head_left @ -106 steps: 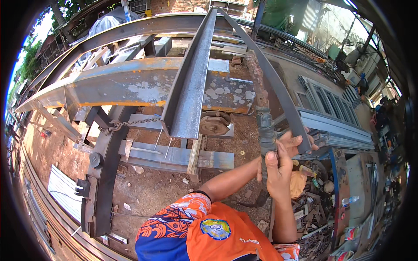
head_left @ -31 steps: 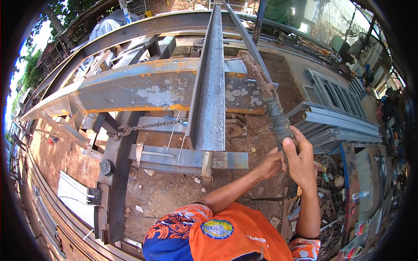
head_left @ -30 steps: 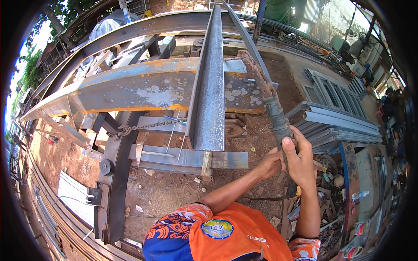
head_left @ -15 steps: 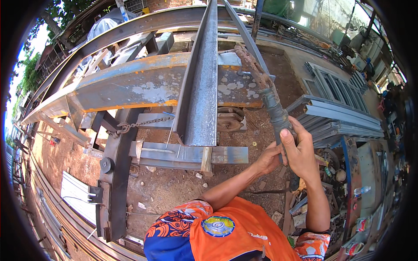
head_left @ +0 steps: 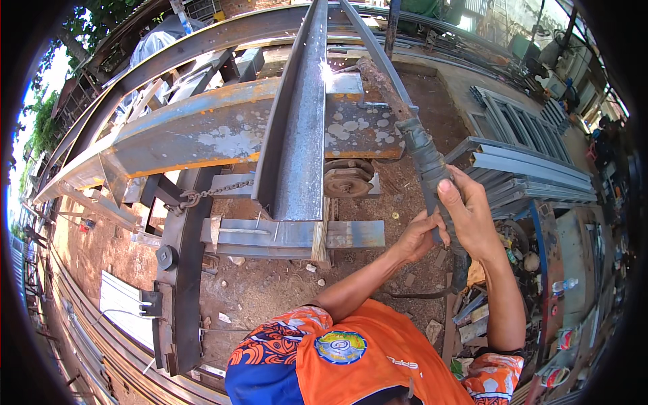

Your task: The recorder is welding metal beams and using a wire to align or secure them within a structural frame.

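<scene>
My right hand (head_left: 467, 206) is wrapped round the taped handle of a welding electrode holder (head_left: 426, 155), its thumb lying along the top. Just beside it, my left hand (head_left: 420, 236) is closed at the underside of the same handle, with its fingertips partly hidden. The holder's rusty, crusted front end (head_left: 381, 81) points up and away. From there a thin electrode (head_left: 347, 69) reaches left to a bright arc with sparks, at the right edge of a long steel channel (head_left: 304, 148). That channel lies across a wide rust-edged steel beam (head_left: 223, 131).
A narrow steel bar (head_left: 378, 50) slants beside the holder. A chain (head_left: 202, 197) hangs left of the channel, near a dark upright beam (head_left: 182, 270). Stacked grey steel sections (head_left: 533, 165) lie at right. A dark cable (head_left: 418, 294) trails below my hands.
A bright arc with flying sparks has appeared at the electrode's tip. The channel and the holder's front end appear slightly farther left in view. Both hands keep their grip.
</scene>
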The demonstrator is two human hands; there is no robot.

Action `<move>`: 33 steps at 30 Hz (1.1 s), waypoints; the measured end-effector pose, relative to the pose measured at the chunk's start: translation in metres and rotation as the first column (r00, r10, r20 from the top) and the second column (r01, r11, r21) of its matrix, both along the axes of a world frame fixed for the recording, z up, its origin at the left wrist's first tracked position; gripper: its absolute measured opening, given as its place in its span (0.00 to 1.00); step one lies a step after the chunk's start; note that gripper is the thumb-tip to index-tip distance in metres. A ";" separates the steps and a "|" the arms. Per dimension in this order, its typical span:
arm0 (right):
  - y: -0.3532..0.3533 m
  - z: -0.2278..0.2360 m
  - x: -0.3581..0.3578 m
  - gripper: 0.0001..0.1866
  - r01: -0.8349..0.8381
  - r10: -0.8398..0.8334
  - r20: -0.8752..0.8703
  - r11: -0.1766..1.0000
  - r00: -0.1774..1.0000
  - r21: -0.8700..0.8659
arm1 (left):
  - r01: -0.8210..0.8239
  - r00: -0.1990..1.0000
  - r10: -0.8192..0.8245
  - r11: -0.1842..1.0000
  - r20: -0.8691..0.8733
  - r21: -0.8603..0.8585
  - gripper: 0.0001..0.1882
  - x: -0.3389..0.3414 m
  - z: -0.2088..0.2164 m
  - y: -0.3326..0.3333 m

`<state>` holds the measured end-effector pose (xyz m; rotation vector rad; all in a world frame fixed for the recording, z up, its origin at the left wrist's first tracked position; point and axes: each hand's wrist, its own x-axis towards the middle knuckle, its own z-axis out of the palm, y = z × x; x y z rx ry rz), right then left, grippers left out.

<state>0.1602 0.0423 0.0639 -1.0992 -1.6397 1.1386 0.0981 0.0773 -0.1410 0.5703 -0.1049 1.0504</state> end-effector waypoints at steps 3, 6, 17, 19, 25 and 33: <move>0.001 0.009 0.007 0.34 -0.044 0.050 0.090 0.996 0.995 -0.074 | -0.011 1.000 0.011 1.000 -0.010 0.002 0.16 -0.002 0.007 -0.002; -0.002 -0.013 -0.002 0.35 0.045 -0.074 0.209 0.989 0.975 0.141 | -0.007 1.000 0.006 0.999 -0.005 -0.037 0.18 -0.003 0.008 -0.002; -0.017 -0.036 -0.025 0.40 0.099 -0.154 0.215 0.964 0.964 0.247 | -0.068 0.997 0.069 0.997 0.032 -0.038 0.26 0.006 -0.003 -0.001; -0.017 -0.034 -0.024 0.40 0.103 -0.157 0.222 0.966 0.962 0.237 | -0.065 0.997 0.066 0.998 0.046 -0.024 0.27 0.007 0.004 -0.002; -0.014 -0.037 -0.024 0.39 0.084 -0.130 0.174 0.965 0.976 0.250 | -0.289 0.955 0.286 0.957 0.079 0.023 0.28 0.024 -0.007 0.001; -0.020 -0.052 -0.003 0.31 0.261 -0.273 -0.010 0.908 0.962 0.328 | 0.032 0.996 -0.035 0.999 -0.086 -0.040 0.33 -0.007 -0.014 0.005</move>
